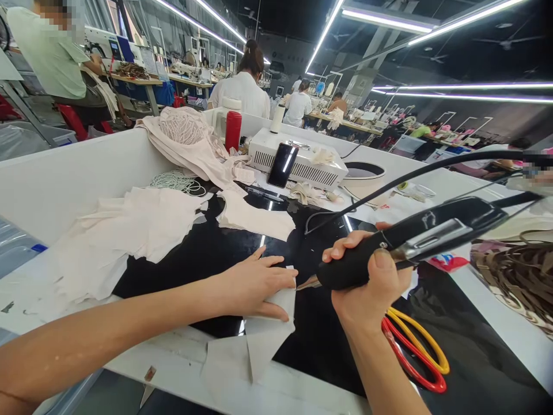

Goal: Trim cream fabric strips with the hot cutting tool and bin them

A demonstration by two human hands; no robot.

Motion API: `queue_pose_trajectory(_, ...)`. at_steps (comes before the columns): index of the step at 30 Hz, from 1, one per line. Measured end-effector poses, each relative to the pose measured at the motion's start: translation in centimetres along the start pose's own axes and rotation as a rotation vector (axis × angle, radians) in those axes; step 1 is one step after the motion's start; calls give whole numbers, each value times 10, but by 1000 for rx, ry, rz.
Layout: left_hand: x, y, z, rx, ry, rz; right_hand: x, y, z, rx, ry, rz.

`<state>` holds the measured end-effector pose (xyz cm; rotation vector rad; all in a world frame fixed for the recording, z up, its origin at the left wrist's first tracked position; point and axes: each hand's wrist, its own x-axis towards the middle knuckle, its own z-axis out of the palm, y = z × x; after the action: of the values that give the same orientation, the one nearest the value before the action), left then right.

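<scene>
My left hand (263, 282) lies flat, fingers spread, on a pale fabric piece (272, 340) that hangs over the front edge of the black work surface (328, 328). In my right hand (371, 276) is a black corded handheld tool (358, 259) with a silver lever, my fingers wrapped round its body. Its rounded end points down-left, close to the left fingertips; whether it touches the fabric I cannot tell. Beyond the left hand lies a cut cream fabric piece (257, 216). A stack of similar pieces (133, 230) spreads to the left.
Red and yellow loops (415, 351) lie beside my right wrist. Brown straps (514, 271) are heaped at far right. A white vented box (298, 158), a phone (283, 165), a red bottle (233, 131) and pale cord (177, 183) stand or lie behind. Several people sit at sewing stations.
</scene>
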<state>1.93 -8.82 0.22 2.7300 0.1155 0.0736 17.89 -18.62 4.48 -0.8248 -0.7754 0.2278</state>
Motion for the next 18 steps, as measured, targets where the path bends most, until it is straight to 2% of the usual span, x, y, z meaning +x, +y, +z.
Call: queue_pose_trajectory(18,-1,1,-4,-68,3,-3,-8,-6,1,9,-25,29)
